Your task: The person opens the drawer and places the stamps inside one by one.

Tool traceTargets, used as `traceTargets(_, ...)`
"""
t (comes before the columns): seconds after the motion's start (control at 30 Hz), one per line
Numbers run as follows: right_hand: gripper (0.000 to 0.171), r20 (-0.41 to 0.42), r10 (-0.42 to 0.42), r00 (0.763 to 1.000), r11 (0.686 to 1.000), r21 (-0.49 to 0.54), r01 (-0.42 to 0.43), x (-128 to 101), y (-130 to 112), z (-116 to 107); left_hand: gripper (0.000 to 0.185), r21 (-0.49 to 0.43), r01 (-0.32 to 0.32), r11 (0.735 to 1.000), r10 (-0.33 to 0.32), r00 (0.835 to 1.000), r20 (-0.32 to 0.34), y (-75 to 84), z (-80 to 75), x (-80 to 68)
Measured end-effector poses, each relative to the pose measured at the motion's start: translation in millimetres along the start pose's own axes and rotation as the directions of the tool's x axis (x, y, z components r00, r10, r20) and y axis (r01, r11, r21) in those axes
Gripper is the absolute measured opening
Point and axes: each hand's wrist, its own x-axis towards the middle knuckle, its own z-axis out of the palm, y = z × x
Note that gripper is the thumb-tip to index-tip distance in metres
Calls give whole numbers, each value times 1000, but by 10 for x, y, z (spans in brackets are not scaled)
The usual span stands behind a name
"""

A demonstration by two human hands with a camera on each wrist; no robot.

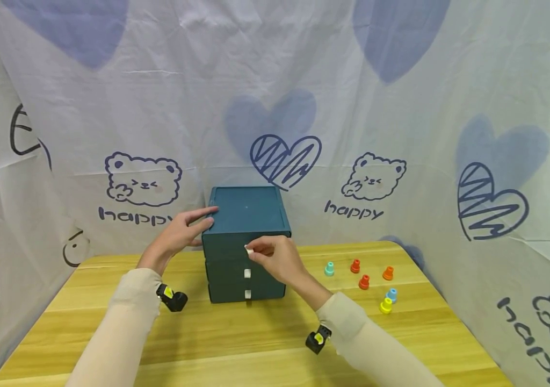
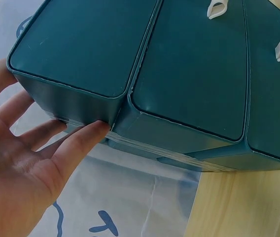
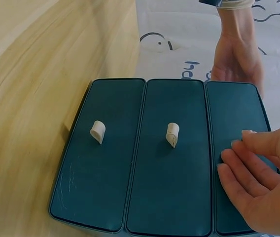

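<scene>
The teal drawer box (image 1: 247,242) stands near the surface's back edge. The left hand (image 1: 178,234) lies open, fingers flat against its top left corner, bracing it. The right hand (image 1: 277,258) pinches the top drawer's white tab (image 1: 247,249). A straight, level pull against a firm brace should keep the box from sliding.

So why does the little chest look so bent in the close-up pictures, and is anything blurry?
Both wrist views use wide lenses, so the drawer chest bows outward at its edges. The head view is even, soft light, sharp throughout. In the left wrist view the left hand is near the lens and slightly soft.
</scene>
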Motion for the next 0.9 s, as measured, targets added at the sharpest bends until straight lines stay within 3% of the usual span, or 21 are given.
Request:
traceTargets(0.27,19,38,-7,999,1000,8,6,-87,-13,-26,60,-1,-10,1000,10,1000,3,-1,-2,1)
traceTargets(0.53,10,78,4,997,1000,-21,-2,-200,73,-29,59,-9,-20,1000,20,1000,5,-6,-7,5)
traceTargets(0.9,16,113,-7,994,998,-57,14,-262,283,144,58,4,-18,1000,18,1000,2,-5,5,-3)
